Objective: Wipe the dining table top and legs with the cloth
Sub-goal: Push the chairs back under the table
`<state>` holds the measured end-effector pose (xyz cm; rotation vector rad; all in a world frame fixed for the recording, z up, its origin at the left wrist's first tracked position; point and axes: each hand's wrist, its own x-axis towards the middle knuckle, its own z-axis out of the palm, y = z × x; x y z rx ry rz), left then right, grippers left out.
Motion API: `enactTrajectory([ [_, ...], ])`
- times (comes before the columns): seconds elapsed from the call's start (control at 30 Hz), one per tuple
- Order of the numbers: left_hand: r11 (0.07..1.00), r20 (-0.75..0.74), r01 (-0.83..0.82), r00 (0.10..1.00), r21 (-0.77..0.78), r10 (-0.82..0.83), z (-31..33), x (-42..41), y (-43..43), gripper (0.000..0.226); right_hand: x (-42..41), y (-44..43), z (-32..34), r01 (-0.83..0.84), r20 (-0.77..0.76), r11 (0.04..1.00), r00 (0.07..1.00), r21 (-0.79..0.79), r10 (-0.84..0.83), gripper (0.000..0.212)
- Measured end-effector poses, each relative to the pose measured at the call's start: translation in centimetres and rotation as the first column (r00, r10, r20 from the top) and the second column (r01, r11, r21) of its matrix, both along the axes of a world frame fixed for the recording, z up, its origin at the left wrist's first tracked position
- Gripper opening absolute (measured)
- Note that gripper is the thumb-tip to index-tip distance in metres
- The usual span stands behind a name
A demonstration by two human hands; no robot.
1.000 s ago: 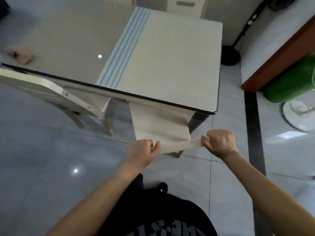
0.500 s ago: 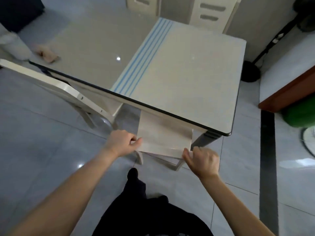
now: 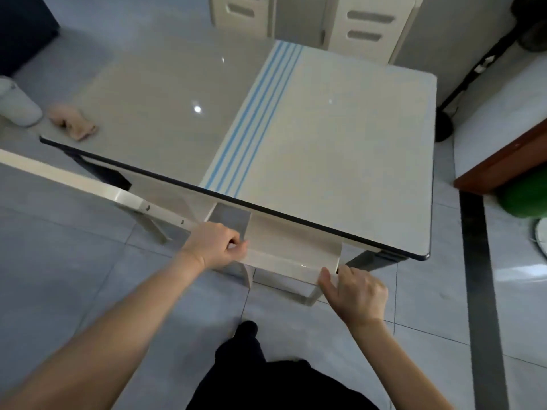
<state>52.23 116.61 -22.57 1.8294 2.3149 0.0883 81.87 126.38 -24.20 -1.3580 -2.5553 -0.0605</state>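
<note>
Seen from the head camera, the desk (image 3: 340, 161) stands slantwise. Its dark-trimmed near edge runs from the left corner down to the rounded right corner. A band of thin blue stripes (image 3: 251, 125) crosses its glossy top from the far edge to the near edge.

The one cloth (image 3: 72, 121), pinkish and crumpled, lies on the desk top at the far-left corner, just inside the edge and well apart from both hands.

A pale chair (image 3: 291, 250) sits partly under the near edge, its back rail towards the person. The left hand (image 3: 214, 247) grips the rail's left end with its fingers curled round it. The right hand (image 3: 356, 292) holds the right end, thumb on the front face and fingers wrapped behind.

A second chair (image 3: 97, 189) stands to the left, its back rail reaching to the left hand. Two more chair backs (image 3: 370, 26) rise beyond the far edge, making four chairs in all.

A white jar (image 3: 17, 103) stands just beside the cloth, off the desk's corner.

Grey tiled floor (image 3: 74, 276) lies open on the near left, and a dark strip (image 3: 476, 291) runs through it on the right. Beyond that strip are a brown wooden edge (image 3: 503, 161) and a green object (image 3: 524, 196).
</note>
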Motion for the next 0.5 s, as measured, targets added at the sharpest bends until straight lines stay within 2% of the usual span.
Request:
enactTrajectory([
  [0.23,0.997,0.039,0.075,0.996,-0.023,-0.074,-0.3,-4.0,3.3,0.067,-3.5,1.6,0.4,0.087,0.036,0.996,0.995,0.037,-0.089,0.051],
  [0.5,0.992,0.105,0.123,0.987,-0.011,-0.121,-0.3,-5.7,5.6,0.062,-5.0,3.1,0.4,0.157,0.045,0.986,0.986,0.057,-0.160,0.046],
])
